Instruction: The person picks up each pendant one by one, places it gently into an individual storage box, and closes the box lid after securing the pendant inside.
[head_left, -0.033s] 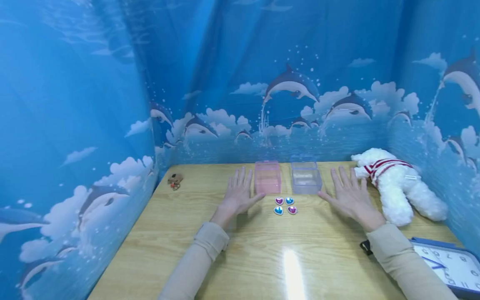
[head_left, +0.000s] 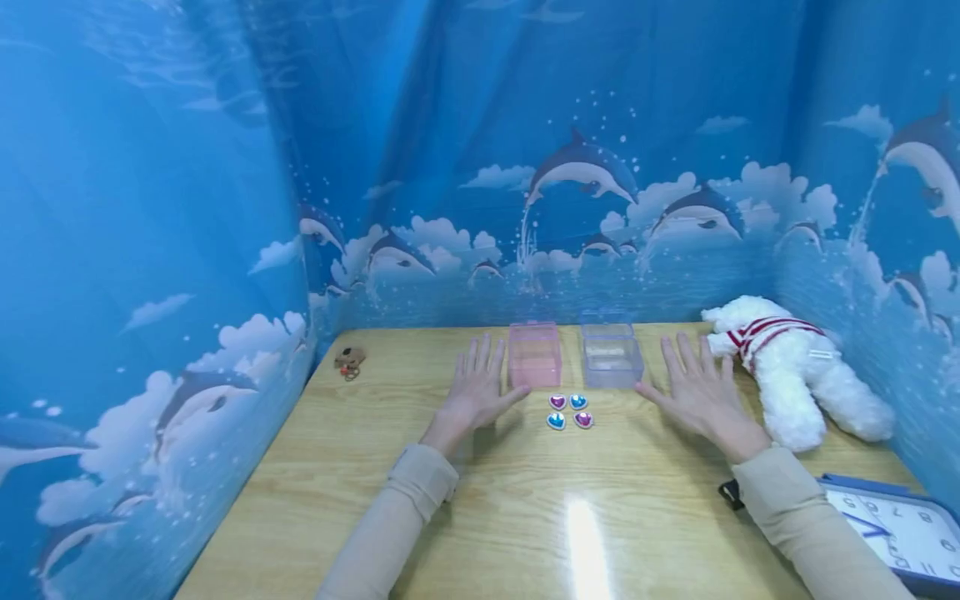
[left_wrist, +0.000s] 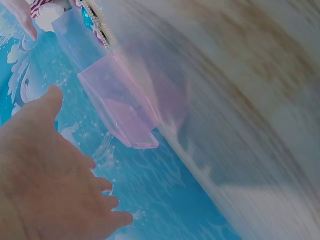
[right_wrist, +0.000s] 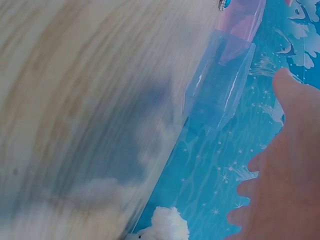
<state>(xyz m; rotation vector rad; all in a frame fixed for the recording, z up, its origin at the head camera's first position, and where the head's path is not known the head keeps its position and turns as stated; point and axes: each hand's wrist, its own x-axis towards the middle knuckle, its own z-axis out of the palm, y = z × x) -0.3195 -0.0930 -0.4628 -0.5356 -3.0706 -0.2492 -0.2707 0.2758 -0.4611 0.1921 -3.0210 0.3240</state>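
My left hand [head_left: 476,393] is held over the table with fingers spread, just left of a pink clear box [head_left: 535,356]. To the right of a bluish clear box [head_left: 612,358], my right hand [head_left: 701,396] is spread in the same way. Neither hand holds anything. Both boxes have their lids up at the back. Between the hands, in front of the boxes, heart-shaped gems lie in two rows: a purple gem [head_left: 557,402] and a blue gem [head_left: 578,402] behind, a blue gem [head_left: 556,421] and a purple gem [head_left: 583,420] in front.
A white plush toy [head_left: 795,375] in a red-striped top lies at the right, close to the right fingers. In the near right corner is a clock [head_left: 900,529], partly behind the sleeve. A small brown trinket [head_left: 349,362] lies at far left. A dolphin-print curtain [head_left: 465,167] surrounds the wooden table [head_left: 525,517].
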